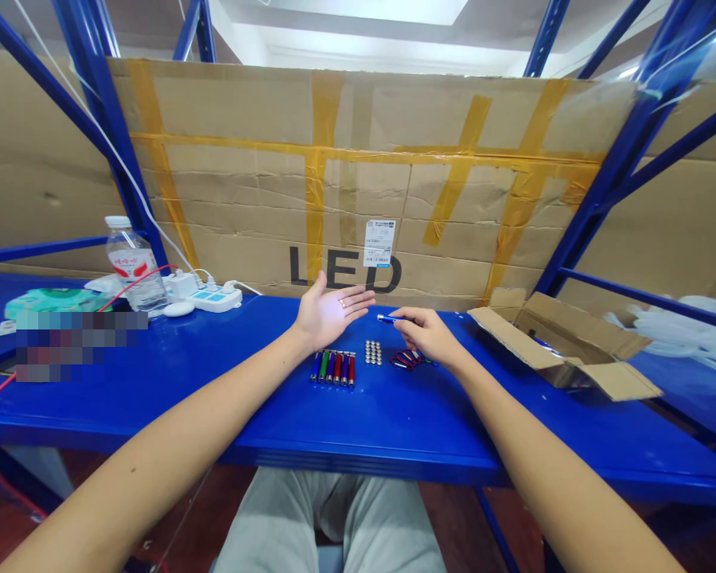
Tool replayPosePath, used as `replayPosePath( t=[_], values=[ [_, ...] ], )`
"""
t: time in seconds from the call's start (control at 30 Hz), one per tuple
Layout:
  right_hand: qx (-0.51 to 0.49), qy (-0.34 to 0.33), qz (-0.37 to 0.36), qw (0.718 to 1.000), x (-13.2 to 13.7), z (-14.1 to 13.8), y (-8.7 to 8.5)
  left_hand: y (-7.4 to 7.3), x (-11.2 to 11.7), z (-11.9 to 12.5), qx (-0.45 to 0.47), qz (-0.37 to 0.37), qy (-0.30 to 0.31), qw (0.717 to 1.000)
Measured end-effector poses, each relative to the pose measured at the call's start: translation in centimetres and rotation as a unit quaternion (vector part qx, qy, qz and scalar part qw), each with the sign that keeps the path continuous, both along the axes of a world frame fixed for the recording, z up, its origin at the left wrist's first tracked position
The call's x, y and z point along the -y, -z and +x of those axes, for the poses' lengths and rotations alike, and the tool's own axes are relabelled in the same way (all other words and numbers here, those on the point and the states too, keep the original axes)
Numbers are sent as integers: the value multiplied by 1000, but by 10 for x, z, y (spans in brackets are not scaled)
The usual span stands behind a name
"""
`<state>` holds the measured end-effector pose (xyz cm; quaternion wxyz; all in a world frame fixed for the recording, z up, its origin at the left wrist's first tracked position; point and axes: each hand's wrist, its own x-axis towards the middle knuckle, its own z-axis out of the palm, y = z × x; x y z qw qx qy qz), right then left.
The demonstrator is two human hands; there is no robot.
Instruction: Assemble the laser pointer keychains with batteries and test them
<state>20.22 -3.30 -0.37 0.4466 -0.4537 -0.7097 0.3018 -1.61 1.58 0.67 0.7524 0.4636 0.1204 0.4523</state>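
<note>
My right hand grips a small blue flashlight, its silver end turned toward my other palm. A pale violet-white glow falls on the palm of my left hand, which is held up flat with the fingers stretched out and nothing in it. Below that hand, a row of several small flashlights in blue, green and red lies on the blue table. Beside the row, silver button cells are laid out in a grid. Several carabiner clips, red and dark, lie under my right hand, partly hidden by it.
An open cardboard box with a few items inside stands on the right of the blue table. At left are a water bottle, a power strip with cables and a green packet. A large taped carton rises behind.
</note>
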Motion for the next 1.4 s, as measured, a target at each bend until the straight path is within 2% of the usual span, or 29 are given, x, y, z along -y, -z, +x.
replayPosePath(
  t=[0.47, 0.77, 0.93, 1.07, 1.17, 1.4],
  values=[
    [40, 21, 37, 998, -1, 0, -1, -1, 3, 2, -2, 10, 6, 1000],
    [23, 47, 40, 998, -3, 2, -1, 0, 4, 2, 1, -4, 2, 1000],
    [5, 96, 76, 992, -4, 6, -3, -1, 4, 5, -2, -25, -25, 999],
    [34, 127, 92, 987, -3, 7, -5, -1, 3, 8, -12, -46, -84, 995],
    [57, 133, 99, 984, -4, 7, -5, -1, 3, 10, -20, -51, -113, 992],
    [109, 127, 113, 980, -9, 10, -1, -2, 3, 10, -22, -53, -129, 990]
  ],
)
